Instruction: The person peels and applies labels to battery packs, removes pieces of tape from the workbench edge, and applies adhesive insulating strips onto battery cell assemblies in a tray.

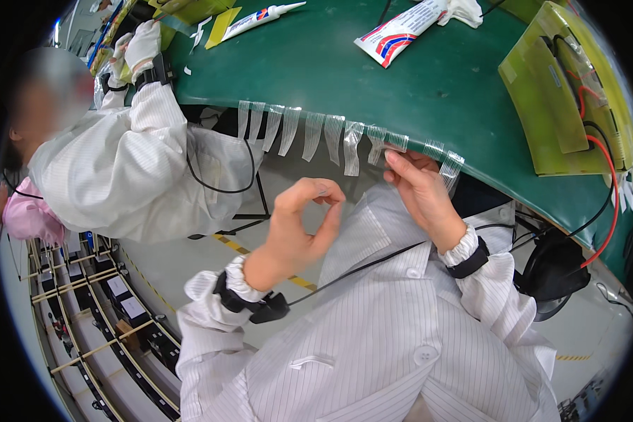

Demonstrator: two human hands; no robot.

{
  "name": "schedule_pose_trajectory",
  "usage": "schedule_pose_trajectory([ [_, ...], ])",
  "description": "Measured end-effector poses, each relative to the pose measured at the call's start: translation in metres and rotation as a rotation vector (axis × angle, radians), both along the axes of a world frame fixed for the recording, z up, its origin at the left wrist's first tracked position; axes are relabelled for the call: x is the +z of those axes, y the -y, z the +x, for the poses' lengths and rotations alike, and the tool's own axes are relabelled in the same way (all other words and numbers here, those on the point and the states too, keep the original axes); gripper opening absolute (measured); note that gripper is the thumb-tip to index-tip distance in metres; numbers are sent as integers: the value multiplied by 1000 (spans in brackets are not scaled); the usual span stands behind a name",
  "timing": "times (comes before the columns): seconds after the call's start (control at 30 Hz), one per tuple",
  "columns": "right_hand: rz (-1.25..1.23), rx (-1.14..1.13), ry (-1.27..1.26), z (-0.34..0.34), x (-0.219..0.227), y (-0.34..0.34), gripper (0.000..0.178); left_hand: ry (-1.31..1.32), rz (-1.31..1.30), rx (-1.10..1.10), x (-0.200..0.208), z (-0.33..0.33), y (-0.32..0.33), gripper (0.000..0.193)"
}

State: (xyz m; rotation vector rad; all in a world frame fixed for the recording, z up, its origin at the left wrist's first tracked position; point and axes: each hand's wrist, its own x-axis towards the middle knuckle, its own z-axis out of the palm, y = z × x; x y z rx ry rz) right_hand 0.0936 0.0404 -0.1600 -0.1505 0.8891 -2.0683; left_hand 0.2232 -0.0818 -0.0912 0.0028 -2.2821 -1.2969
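Clear tape strips [314, 137], thin, shiny and a bit crinkly, hang in a row from the near edge of the smooth green surface [281, 74]. Near the row's right end, the right hand [427, 193] has a narrow grip at one strip, while the left hand [292, 231], more to the left, curls its grip into a small round ring; I cannot tell if either pinches any tape. Far away lies a flat white tube [403, 32], left of a shiny yellow box [531, 91].

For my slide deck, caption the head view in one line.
Right hand at a row of clear tape strips hanging from a green table, left hand curled in midair.
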Motion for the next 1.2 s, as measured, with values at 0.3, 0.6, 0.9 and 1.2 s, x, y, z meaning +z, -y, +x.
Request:
schedule_pose_trajectory([
  [0.3,9,182,-103,5,2,-5,15,-2,73,191,-24,-7,-28,48],
  [0.6,127,78,-37,14,-2,-12,25,-11,-142,238,-6,-22,-15,49],
  [0.9,-14,46,159,22,6,4,26,-84,-75,271,-12,-9,-16,49],
  [1.2,117,-44,41,34,27,10,21,-42,-43,302,-17,7,-12,47],
])
